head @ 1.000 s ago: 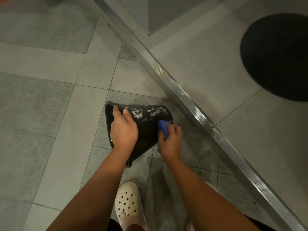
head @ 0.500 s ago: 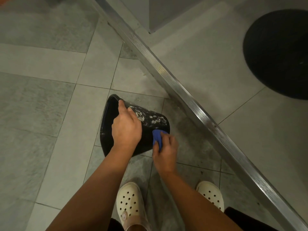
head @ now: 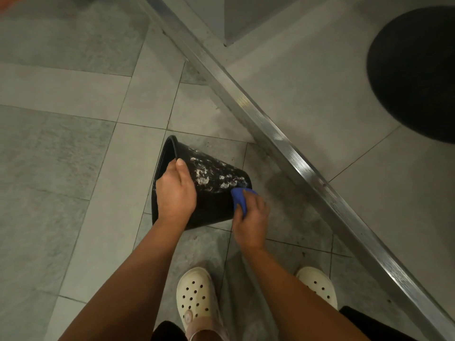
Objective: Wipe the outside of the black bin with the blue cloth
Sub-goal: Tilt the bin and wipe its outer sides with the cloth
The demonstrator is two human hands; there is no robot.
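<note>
Hands count two, bin one, cloth one, shoes two; the black bin lies tipped on its side on the grey tiled floor, mouth turned to the left and narrower base to the right, just ahead of the person's feet; its upper side carries a scatter of white smears; only a dark sliver of the inside shows, so what it holds, if anything, cannot be told. The left hand grips the bin at its rim, thumb lying along the outside and fingers curled over the edge out of sight; the right hand has its fingers bunched round the blue cloth and presses it to the bin's outside wall near the base. Two cream clogs with holes stand below, one under each forearm. One metal strip runs slantwise across the floor just beyond the bin's base; one dark round mat lies well apart on the far side of it.
</note>
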